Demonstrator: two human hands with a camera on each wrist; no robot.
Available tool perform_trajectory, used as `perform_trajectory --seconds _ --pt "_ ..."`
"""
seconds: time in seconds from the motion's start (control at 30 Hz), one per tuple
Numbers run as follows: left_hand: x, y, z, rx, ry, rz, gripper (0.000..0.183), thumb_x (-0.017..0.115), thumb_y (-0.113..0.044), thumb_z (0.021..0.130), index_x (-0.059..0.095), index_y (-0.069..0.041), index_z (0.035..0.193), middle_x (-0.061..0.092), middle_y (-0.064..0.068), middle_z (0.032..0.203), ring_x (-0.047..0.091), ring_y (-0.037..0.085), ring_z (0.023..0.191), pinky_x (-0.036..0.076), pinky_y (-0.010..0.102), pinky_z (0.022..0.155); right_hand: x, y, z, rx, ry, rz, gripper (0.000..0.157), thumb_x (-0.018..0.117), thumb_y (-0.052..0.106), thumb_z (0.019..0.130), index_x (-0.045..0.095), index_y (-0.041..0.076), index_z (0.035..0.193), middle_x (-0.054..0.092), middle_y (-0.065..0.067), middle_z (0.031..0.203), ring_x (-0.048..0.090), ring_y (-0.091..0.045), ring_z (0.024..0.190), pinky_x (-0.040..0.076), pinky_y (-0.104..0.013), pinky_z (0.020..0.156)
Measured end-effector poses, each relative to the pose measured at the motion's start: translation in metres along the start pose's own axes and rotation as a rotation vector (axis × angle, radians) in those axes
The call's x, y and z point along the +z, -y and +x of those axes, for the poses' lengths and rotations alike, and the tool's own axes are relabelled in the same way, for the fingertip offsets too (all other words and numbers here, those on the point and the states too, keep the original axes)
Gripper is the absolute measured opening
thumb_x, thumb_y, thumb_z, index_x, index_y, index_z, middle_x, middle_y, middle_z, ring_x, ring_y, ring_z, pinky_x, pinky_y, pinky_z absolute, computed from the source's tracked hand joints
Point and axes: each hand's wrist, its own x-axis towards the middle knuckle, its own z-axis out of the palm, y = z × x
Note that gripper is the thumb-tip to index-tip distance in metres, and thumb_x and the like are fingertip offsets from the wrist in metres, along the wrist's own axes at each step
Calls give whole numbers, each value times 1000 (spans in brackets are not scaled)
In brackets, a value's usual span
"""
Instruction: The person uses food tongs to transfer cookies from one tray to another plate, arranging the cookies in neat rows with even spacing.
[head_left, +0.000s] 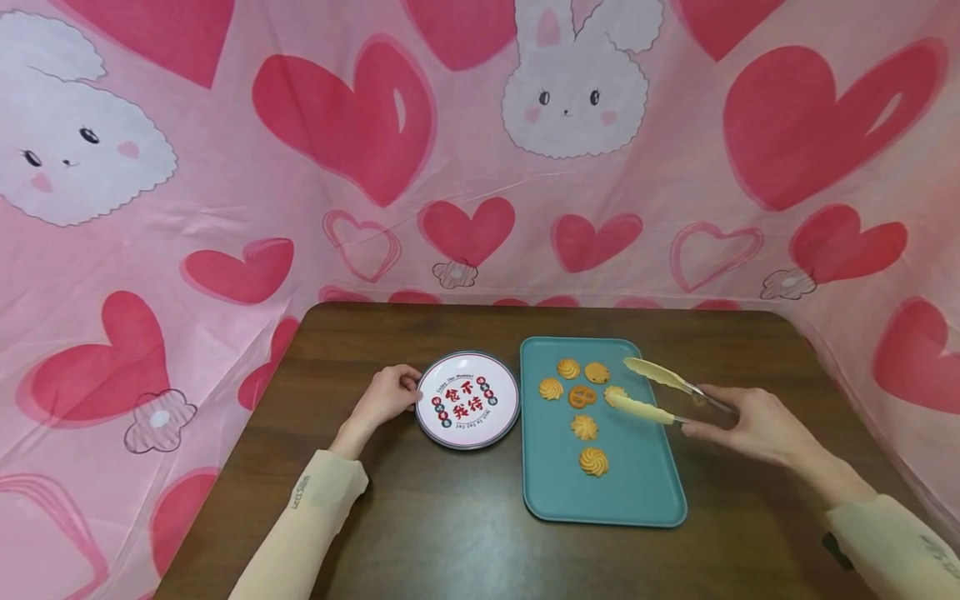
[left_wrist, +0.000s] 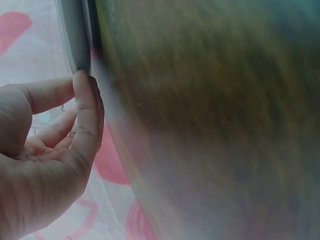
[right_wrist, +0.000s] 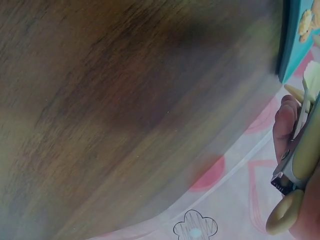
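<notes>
My left hand (head_left: 390, 393) pinches the left rim of a white plate (head_left: 491, 427) with red lettering, which lies on the table. In the left wrist view, thumb and fingertips of that hand (left_wrist: 55, 145) meet at the plate's edge (left_wrist: 76, 35). My right hand (head_left: 753, 425) grips a pair of tongs (head_left: 641, 409) with cream tips, their arms spread over a teal tray (head_left: 630, 496). The lower tip overlaps a piped cookie (head_left: 614, 393); contact cannot be told. Several swirl cookies (head_left: 593, 462), a pretzel-shaped cookie (head_left: 582, 396) and a round cookie (head_left: 597, 372) lie on the tray.
The brown wooden table (head_left: 442, 517) carries the plate on the left and the tray right beside it. A pink cloth (head_left: 480, 175) printed with hearts and rabbits hangs behind the table and along both sides.
</notes>
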Motion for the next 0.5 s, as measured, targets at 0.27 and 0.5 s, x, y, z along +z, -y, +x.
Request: perform_trajectory --seconds 0.27,0.5 --pt "1 0 0 10 2 1 31 72 -4 89 64 7 116 61 11 85 61 18 66 55 31 62 3 0 1 -12 30 -27 69 81 54 77 71 3 121 75 -9 98 69 -23 84 53 -48 72" --pt "0 -1 1 -8 11 4 32 72 -5 89 63 6 119 61 11 86 61 18 67 56 31 65 1 4 5 -30 78 -15 63 81 53 78 73 5 118 74 -2 92 64 -14 76 53 -41 67"
